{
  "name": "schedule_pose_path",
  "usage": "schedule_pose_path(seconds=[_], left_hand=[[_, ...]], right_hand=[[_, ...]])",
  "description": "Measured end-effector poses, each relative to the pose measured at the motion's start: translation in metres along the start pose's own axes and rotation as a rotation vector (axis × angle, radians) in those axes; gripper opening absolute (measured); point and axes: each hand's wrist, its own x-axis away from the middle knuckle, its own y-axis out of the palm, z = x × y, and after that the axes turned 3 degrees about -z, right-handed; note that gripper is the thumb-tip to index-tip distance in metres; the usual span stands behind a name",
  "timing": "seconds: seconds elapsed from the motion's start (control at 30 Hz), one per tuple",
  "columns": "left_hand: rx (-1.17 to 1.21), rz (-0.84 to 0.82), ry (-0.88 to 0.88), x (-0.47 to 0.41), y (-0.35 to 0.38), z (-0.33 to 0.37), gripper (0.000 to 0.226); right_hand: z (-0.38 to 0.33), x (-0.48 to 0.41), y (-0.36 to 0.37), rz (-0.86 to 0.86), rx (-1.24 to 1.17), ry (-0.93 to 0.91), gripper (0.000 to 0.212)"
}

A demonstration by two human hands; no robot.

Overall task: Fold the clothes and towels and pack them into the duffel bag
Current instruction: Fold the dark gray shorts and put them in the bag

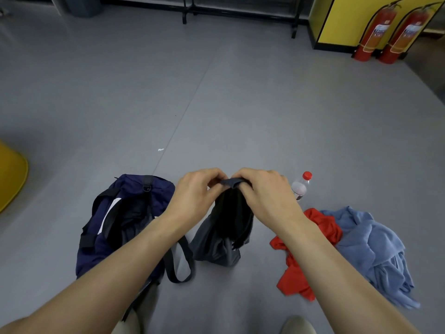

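Observation:
A dark grey garment (pixel 224 237) hangs from both my hands above the grey floor, its lower end bunched on the floor. My left hand (pixel 197 191) and my right hand (pixel 262 191) pinch its top edge side by side. To the left lies the navy duffel bag (pixel 115 227) with black straps, its top open and dark cloth inside. On the right a red garment (pixel 303 251) and a light blue towel (pixel 375 251) lie crumpled together on the floor.
A plastic bottle with a red cap (pixel 301 186) stands behind my right hand. Two red fire extinguishers (pixel 390 32) stand against a yellow panel at the far right. A yellow object (pixel 9 174) sits at the left edge. A black metal frame (pixel 240 13) runs along the back.

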Motion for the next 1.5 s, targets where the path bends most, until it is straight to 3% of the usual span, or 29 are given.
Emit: schedule_pose_path(seconds=[0.23, 0.37, 0.47, 0.57, 0.63, 0.77, 1.1, 1.27, 1.4, 1.5], left_hand=[[-0.105, -0.136, -0.079, 0.001, 0.01, -0.012, 0.015], [-0.097, -0.114, -0.118, 0.001, 0.01, -0.013, 0.017], [-0.042, -0.076, -0.059, 0.0, 0.006, -0.007, 0.011], [-0.024, -0.082, 0.026, 0.002, 0.003, -0.001, 0.01], [-0.03, -0.096, 0.065, 0.003, 0.004, 0.002, 0.011], [-0.037, -0.092, 0.093, 0.002, 0.004, 0.003, 0.009], [-0.237, -0.088, -0.057, 0.0, 0.001, -0.009, 0.008], [-0.243, -0.127, -0.156, -0.001, -0.007, -0.015, 0.013], [-0.006, -0.083, -0.097, -0.006, -0.015, -0.01, 0.031], [0.08, -0.124, -0.046, -0.007, -0.016, -0.004, 0.029]], right_hand=[[-0.006, 0.004, -0.013, 0.176, -0.415, -0.029, 0.028], [0.006, 0.002, -0.017, 0.238, -0.391, 0.093, 0.016], [0.018, 0.003, -0.012, 0.055, -0.216, 0.194, 0.008], [0.016, 0.008, -0.005, -0.214, -0.194, 0.149, 0.048], [0.01, 0.008, 0.0, -0.28, -0.205, 0.102, 0.058], [0.006, 0.001, 0.004, -0.095, -0.05, 0.035, 0.008], [0.001, 0.004, -0.011, 0.212, -0.409, 0.01, 0.015], [0.012, 0.0, -0.02, 0.38, -0.491, 0.155, 0.015], [0.028, -0.001, -0.01, 0.132, -0.191, 0.301, 0.007], [0.024, 0.004, 0.003, -0.119, -0.19, 0.234, 0.017]])
